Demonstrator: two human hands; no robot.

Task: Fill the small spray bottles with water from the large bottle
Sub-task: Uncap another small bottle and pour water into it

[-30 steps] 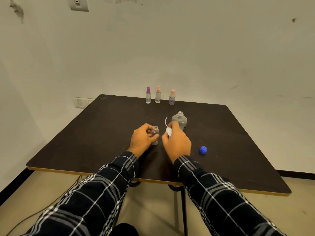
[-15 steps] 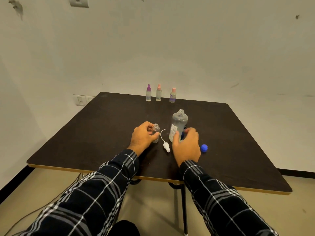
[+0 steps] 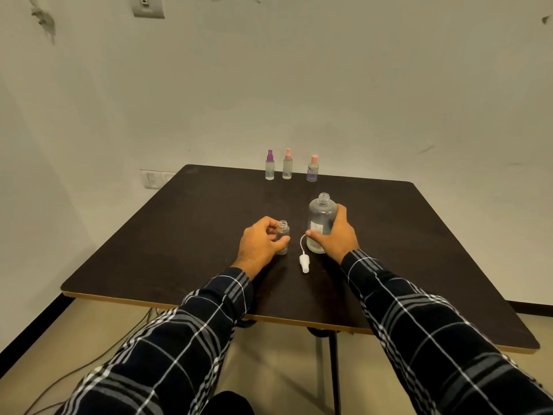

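An uncapped small clear spray bottle (image 3: 283,235) stands upright on the dark table (image 3: 185,235), and my left hand (image 3: 259,243) grips it from the left. Its white spray head (image 3: 304,262) with a thin tube lies flat on the table between my hands. To the right stands the large clear bottle (image 3: 320,217), open at the neck, with a white label. My right hand (image 3: 336,235) wraps round its lower right side, thumb across the front. The blue cap is hidden from view.
Three capped small spray bottles stand in a row at the table's far edge: purple-topped (image 3: 269,165), pink-topped (image 3: 287,164) and pink-topped with a purple label (image 3: 312,169). A wall rises just behind them. Cables lie on the floor at the lower left.
My right hand laid the white spray head down on the table, then moved right and forward and took hold of the large bottle. My left hand stayed on the small bottle.
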